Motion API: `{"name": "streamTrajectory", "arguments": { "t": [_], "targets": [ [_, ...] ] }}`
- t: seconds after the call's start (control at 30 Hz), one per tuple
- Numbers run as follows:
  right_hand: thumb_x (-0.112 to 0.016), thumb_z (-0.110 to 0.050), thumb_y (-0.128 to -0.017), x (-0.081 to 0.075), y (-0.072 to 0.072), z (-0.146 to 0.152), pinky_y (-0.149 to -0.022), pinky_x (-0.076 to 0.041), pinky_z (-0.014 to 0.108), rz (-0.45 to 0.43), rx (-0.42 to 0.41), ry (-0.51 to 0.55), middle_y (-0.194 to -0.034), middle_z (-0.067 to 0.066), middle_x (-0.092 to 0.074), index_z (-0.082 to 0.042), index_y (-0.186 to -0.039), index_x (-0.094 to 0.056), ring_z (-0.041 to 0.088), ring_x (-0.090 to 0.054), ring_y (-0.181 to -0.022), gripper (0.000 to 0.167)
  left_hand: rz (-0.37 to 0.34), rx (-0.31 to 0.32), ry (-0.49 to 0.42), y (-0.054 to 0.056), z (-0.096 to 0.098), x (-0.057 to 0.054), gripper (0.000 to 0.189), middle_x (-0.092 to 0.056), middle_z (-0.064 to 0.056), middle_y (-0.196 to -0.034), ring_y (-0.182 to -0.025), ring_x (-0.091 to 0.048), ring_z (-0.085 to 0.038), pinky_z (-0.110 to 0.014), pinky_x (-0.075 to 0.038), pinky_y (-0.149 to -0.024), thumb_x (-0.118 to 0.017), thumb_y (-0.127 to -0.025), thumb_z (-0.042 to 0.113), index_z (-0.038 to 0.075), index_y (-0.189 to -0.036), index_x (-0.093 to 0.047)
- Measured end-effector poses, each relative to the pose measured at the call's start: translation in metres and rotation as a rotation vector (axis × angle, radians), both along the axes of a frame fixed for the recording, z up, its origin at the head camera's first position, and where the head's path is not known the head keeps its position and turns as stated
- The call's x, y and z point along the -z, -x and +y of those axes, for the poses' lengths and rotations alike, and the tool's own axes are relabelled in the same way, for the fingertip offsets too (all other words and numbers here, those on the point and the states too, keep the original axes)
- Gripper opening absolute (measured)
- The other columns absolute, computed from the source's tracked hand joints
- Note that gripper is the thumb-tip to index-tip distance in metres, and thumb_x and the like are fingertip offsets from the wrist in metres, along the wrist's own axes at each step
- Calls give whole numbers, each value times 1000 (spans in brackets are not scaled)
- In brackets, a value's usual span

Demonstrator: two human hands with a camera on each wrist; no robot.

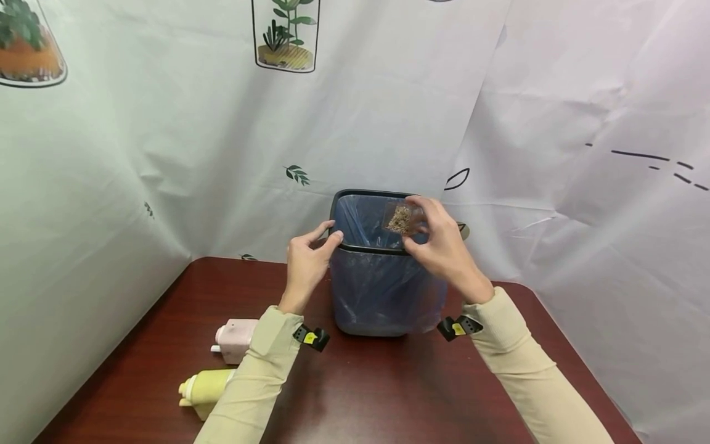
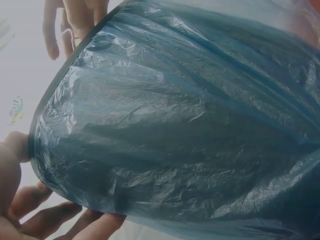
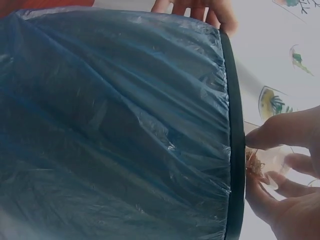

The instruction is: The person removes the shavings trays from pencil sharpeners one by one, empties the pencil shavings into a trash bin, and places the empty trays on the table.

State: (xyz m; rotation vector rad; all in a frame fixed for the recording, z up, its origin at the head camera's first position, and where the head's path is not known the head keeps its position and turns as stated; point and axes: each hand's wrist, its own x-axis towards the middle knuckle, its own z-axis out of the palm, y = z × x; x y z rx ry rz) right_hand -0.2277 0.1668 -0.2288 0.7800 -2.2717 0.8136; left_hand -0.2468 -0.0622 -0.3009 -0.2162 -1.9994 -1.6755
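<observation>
A trash bin [image 1: 388, 296] with a dark rim and a blue plastic liner [image 1: 357, 216] stands upright on the table. At the left corner of its rim, my left hand [image 1: 308, 259] grips the bin, thumb at the rim and fingers along the lined side. My right hand [image 1: 440, 243] pinches a small clear packet [image 1: 400, 219] of brown, grainy bits between thumb and fingers. It holds this packet over the bin's mouth, close to the right side of the rim. In the right wrist view, the rim partly hides the packet [image 3: 255, 162].
A pink bottle [image 1: 235, 340] and a yellow bottle [image 1: 208, 390] lie on the dark red table [image 1: 416, 394], beside and partly behind my left sleeve. White cloth walls [image 1: 388, 123] with plant prints enclose the table at the back and sides.
</observation>
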Motion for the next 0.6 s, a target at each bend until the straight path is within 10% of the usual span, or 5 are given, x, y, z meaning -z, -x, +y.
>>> {"name": "streamTrajectory", "arguments": {
  "t": [0.6],
  "targets": [
    [-66,7,-72,2,2,-1,-78,-49,35,123,6,-43,-126,13,-46,-6,-130,-46,24,-52,-102,63,3,-1,-1,0,0,-1,43,-71,-2,-89,-92,-65,-12,-34,-54,-66,-66,-79,46,21,-114,-66]
  ]
}}
